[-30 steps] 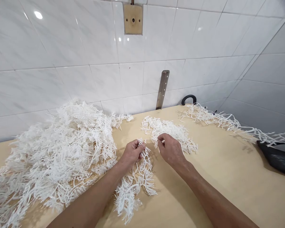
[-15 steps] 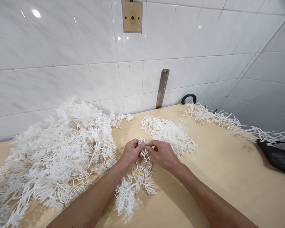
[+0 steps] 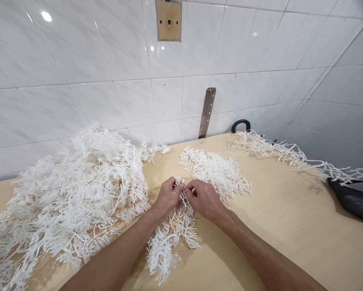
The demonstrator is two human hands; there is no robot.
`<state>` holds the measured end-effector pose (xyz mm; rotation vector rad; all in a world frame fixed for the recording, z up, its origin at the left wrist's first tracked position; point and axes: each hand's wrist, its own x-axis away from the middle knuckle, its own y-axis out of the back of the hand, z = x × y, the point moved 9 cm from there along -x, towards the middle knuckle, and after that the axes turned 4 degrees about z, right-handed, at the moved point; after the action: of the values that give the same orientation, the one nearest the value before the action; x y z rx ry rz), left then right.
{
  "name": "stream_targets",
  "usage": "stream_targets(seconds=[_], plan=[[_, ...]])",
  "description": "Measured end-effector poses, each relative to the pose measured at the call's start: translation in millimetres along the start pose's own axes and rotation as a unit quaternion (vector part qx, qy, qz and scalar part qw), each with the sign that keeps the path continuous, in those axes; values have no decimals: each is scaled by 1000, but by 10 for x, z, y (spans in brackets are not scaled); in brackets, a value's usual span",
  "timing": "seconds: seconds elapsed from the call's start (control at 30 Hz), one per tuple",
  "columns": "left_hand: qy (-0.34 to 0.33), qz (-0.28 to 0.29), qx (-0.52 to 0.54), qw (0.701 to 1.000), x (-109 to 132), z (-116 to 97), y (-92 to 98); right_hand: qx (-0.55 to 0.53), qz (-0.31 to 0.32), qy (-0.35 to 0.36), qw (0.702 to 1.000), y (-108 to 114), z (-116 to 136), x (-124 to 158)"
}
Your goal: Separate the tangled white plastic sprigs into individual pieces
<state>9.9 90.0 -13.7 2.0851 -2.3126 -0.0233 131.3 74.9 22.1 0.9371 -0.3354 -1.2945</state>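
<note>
Branch, white, slender and needle-tufted, trails over the pale tan table at near centre. The left hand pinches its far end; the right hand curls its fingers beside it, grip unclear. Left spreads a big tangled white pile; farther right, a small white heap, then bare white stems.

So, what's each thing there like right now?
Left hand: closed on white sprig
Right hand: curled at white sprig, grip unclear
White sprig: held near top, spreading below
Big white heap: loose, tangled
Small white pile: loosely spread
Thin white stems: mostly bare, tangled
Metal strip: upright against wall
</note>
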Motion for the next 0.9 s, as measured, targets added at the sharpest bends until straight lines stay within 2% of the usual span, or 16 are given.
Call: stream_targets(seconds=[0.13, 0.27, 0.33, 0.43, 0.53, 0.6, 0.67, 0.8, 0.9], plan=[[-47, -40, -62, 996, 4, -57, 56, -36, 19, -52, 998, -78, -99, -12], [-63, -29, -41, 997, 25, -79, 29, -54, 8, -129, 990, -43, -277, -26], [-40, 4, 0, 999, 30, -45, -27, -68, -19, -150, 986, 50, -353, -34], [19, 44, 56, 997, 49, 17, -94, -58, -83, -143, 985, 275, -421, -44], [40, 39, 81, 995, 68, -2, -79, -10, -155, -129, 979, 513, -470, -25], [45, 39, 89, 994, 75, -16, -74, 0, -180, -112, 977, 598, -462, -11], [49, 41, 91, 994, 75, -14, -75, -29, -152, -84, 984, 557, -399, -25], [40, 36, 81, 995, 57, -13, -66, -81, -41, 0, 996, 317, -91, -40], [35, 26, 78, 996, 44, -13, -53, -65, -22, 23, 997, 234, 44, -17]])
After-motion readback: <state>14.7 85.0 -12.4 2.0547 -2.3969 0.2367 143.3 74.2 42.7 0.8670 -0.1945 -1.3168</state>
